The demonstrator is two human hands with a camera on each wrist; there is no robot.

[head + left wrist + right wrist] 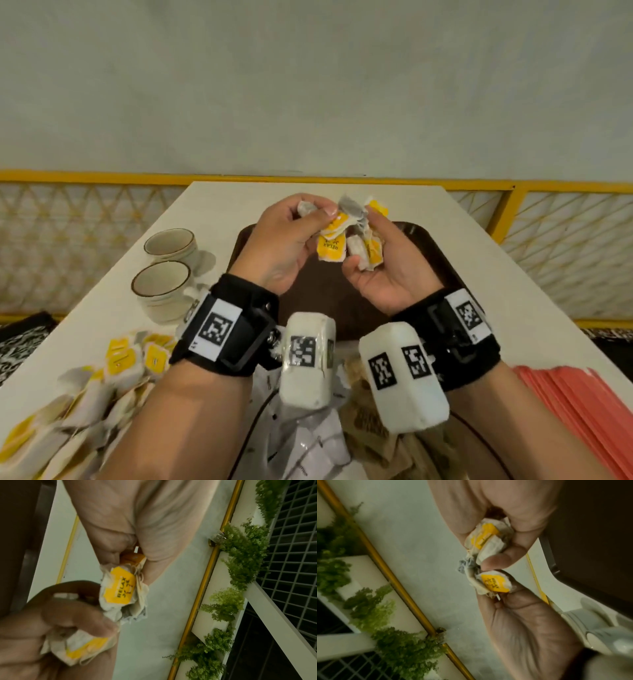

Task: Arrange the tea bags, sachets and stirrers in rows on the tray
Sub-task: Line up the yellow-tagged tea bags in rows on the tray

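Above the tray (426, 253), both hands' fingers (310, 219) pinch tea bags (356, 240).

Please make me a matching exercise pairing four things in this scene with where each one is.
Things:
1. cups
2. tray
3. loose tea bags
4. red paper stack

Places:
a. beneath the raised hands
b. near right of the table
c. far left of the table
d. near left of the table

Pairs: 1-c, 2-a, 3-d, 4-b
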